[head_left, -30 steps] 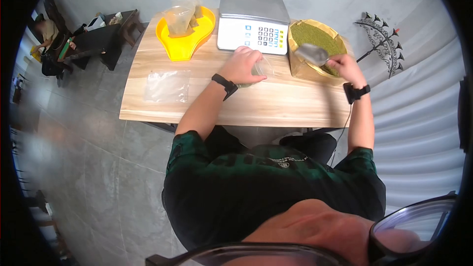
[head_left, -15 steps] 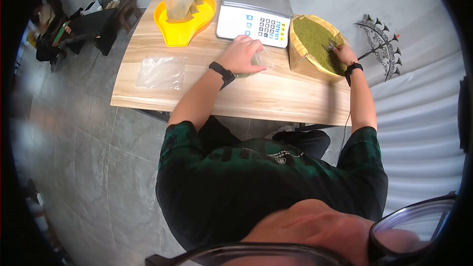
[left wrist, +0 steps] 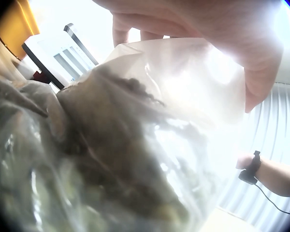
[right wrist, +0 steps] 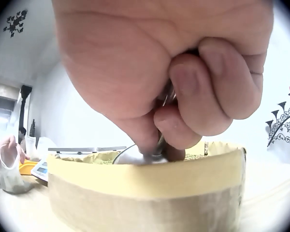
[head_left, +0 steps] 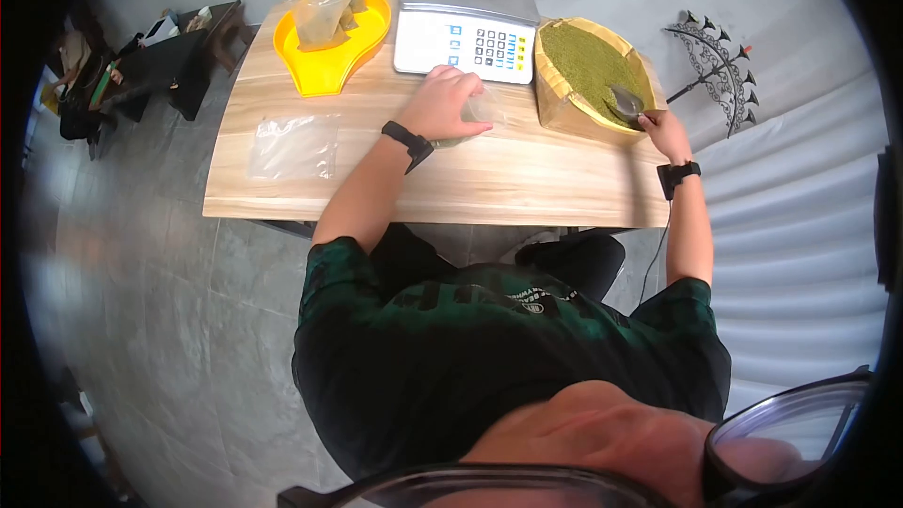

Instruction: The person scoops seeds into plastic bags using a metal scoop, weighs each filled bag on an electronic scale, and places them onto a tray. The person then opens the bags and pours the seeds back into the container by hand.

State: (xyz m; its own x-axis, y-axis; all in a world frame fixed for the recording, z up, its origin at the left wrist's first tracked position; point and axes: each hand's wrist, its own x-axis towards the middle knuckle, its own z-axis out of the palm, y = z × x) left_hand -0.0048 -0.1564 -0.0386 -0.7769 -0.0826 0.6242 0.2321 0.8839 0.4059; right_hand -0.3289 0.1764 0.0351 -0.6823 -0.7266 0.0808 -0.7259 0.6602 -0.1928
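My left hand (head_left: 440, 105) grips the mouth of a clear plastic bag (head_left: 483, 111), which stands on the table in front of the scale. In the left wrist view the bag (left wrist: 121, 150) holds dark, greenish loose material low down, and its upper part spreads between thumb and fingers. A metal scoop (head_left: 625, 102) is in my right hand (head_left: 666, 134), at the near right rim of a paper bag (head_left: 564, 105) full of green, leafy or powdery material (head_left: 588, 61). The right wrist view shows curled fingers round the scoop's handle, with its bowl (right wrist: 133, 155) partly hidden behind the paper rim.
A digital scale (head_left: 466, 33) stands at the back of the wooden table (head_left: 527, 188). To its left is a yellow tray (head_left: 329, 75) bearing filled plastic bags (head_left: 320, 19). One flat plastic bag (head_left: 294, 147) lies at the left. A black metal ornament (head_left: 720, 75) stands beyond the right side.
My right hand dipped the scoop from above the paper bag into the green material, then drew it back toward the near right rim. The left hand keeps its hold on the plastic bag.
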